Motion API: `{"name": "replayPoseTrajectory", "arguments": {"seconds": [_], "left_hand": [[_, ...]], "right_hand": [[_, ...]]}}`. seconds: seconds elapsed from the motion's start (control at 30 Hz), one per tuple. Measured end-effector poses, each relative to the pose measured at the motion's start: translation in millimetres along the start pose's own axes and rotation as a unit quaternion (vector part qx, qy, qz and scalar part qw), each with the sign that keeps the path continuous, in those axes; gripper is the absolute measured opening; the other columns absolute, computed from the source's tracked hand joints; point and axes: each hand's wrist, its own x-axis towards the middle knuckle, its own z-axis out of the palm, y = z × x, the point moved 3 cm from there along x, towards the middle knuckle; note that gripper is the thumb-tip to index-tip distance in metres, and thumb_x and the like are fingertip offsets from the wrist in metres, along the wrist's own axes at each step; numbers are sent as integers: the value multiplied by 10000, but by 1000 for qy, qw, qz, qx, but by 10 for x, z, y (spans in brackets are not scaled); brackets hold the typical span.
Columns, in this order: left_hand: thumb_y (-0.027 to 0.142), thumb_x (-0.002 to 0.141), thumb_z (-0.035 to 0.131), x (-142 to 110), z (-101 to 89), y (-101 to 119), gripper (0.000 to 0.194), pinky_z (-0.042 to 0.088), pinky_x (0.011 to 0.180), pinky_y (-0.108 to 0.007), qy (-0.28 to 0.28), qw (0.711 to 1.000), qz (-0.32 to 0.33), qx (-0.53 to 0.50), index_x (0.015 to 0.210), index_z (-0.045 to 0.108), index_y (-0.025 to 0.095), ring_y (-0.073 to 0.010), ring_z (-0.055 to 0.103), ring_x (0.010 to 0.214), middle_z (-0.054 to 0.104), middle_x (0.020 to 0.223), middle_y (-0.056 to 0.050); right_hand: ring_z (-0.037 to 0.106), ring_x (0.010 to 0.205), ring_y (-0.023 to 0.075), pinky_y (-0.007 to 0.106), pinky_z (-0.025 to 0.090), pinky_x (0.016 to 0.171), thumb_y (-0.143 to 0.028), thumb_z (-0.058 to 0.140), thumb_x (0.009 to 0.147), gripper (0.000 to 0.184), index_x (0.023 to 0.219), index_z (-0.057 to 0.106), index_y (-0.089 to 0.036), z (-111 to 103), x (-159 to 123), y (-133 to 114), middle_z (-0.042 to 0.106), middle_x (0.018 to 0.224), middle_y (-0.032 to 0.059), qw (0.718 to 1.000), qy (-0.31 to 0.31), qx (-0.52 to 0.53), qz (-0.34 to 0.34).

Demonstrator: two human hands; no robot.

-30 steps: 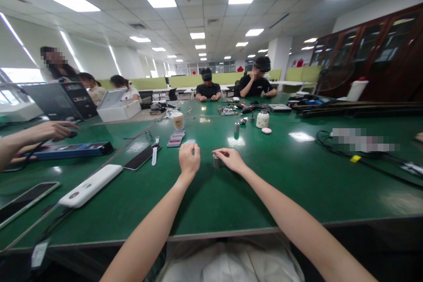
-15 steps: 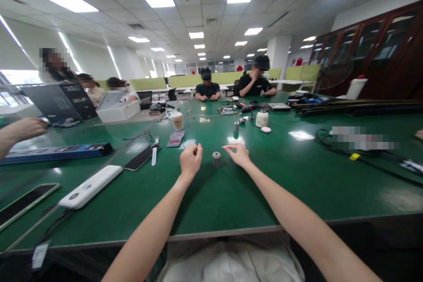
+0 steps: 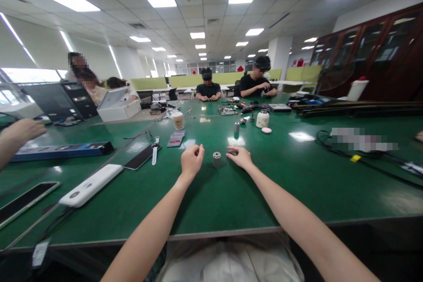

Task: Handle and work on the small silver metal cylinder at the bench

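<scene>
A small grey metal cylinder [image 3: 217,159] stands upright on the green table [image 3: 231,194], between my two hands and touched by neither. My left hand [image 3: 191,161] is just left of it, raised on its wrist, fingers curled with thumb and forefinger pinched together; whatever they hold is too small to make out. My right hand [image 3: 241,157] rests just right of the cylinder, fingers bent down onto the table, nothing visible in it.
A white power bank [image 3: 90,185], black phones [image 3: 142,157], a watch [image 3: 154,150] and a blue box [image 3: 62,150] lie to the left. A jar [image 3: 262,119], another cylinder [image 3: 236,128] and tools sit farther back; cables [image 3: 363,154] at right. A neighbour's hand [image 3: 21,131] is at far left; people sit opposite.
My right hand let go of the grey cylinder and shifted a little right; the cylinder now stands free. My left hand stayed pinched. The neighbour's hand at far left pulled back.
</scene>
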Motion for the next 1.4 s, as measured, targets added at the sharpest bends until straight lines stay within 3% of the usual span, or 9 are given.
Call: {"name": "replayPoseTrajectory", "arguments": {"seconds": [0.2, 0.4, 0.53, 0.67, 0.97, 1.07, 1.17, 1.27, 1.4], "left_hand": [[357, 898, 450, -6, 22, -3, 404, 285, 543, -250, -4, 1000, 7, -2, 532, 469, 186, -114, 421, 521, 451, 519, 23], [362, 897, 448, -8, 6, 12, 393, 291, 545, -248, -11, 1000, 8, -4, 548, 498, 185, -115, 434, 526, 469, 526, 21], [354, 894, 450, -10, 4, 37, 385, 292, 544, -245, -17, 1000, 10, -1, 555, 509, 183, -112, 439, 525, 477, 533, 21], [356, 895, 450, -12, 10, 53, 385, 297, 544, -245, -19, 1000, 13, 4, 555, 507, 184, -113, 437, 522, 468, 526, 23], [368, 915, 448, -21, 38, 45, 377, 345, 581, -250, -46, 999, 14, 3, 625, 610, 190, -130, 488, 571, 563, 591, 1], [365, 904, 506, -16, 68, 54, 284, 408, 730, -277, -62, 997, 39, -18, 785, 712, 211, -162, 551, 737, 666, 752, -27], [369, 860, 601, -28, 115, 56, 189, 383, 903, -347, -63, 997, 52, -12, 911, 755, 272, -210, 526, 964, 685, 957, -43], [397, 819, 654, -58, 179, 45, 169, 360, 954, -396, -88, 995, 38, -10, 930, 760, 327, -240, 473, 1078, 640, 1082, -47], [420, 795, 676, -86, 253, 21, 173, 356, 975, -420, -109, 994, 16, -26, 920, 762, 337, -250, 463, 1106, 625, 1097, -53]], "right_hand": [[703, 847, 203, 384, 511, 865, -205, 678, 739, 257, 987, 716, -258, 7, -8, -59, 752, 823, 0, 997, -3, 73, -39], [706, 852, 188, 344, 532, 844, -226, 665, 765, 239, 998, 691, -183, -104, -17, -404, 748, 891, 57, 966, 1, 234, -109], [703, 867, 181, 344, 528, 866, -220, 668, 770, 239, 1008, 691, -209, -75, -87, -641, 746, 899, 39, 960, -24, 234, -149], [702, 864, 180, 344, 536, 849, -196, 648, 782, 213, 985, 702, -231, -9, -135, -717, 744, 885, 24, 964, -54, 203, -165], [699, 841, 177, 337, 536, 830, -227, 656, 780, 254, 1033, 682, -233, -20, -142, -683, 740, 867, 22, 971, -49, 196, -126], [699, 843, 166, 316, 535, 818, -280, 620, 818, 260, 1066, 646, -210, -14, -91, -640, 737, 883, 37, 966, -10, 242, -92], [700, 859, 165, 291, 534, 787, -271, 566, 849, 199, 1015, 642, -192, -13, -43, -581, 734, 878, 47, 959, 7, 275, -67], [699, 824, 167, 285, 535, 749, -252, 563, 836, 169, 964, 654, -190, -20, -30, -546, 729, 845, 43, 963, 5, 261, -64], [683, 768, 159, 294, 534, 750, -253, 580, 815, 171, 949, 676, -208, -18, -49, -544, 723, 818, 23, 974, 2, 215, -76]]}}
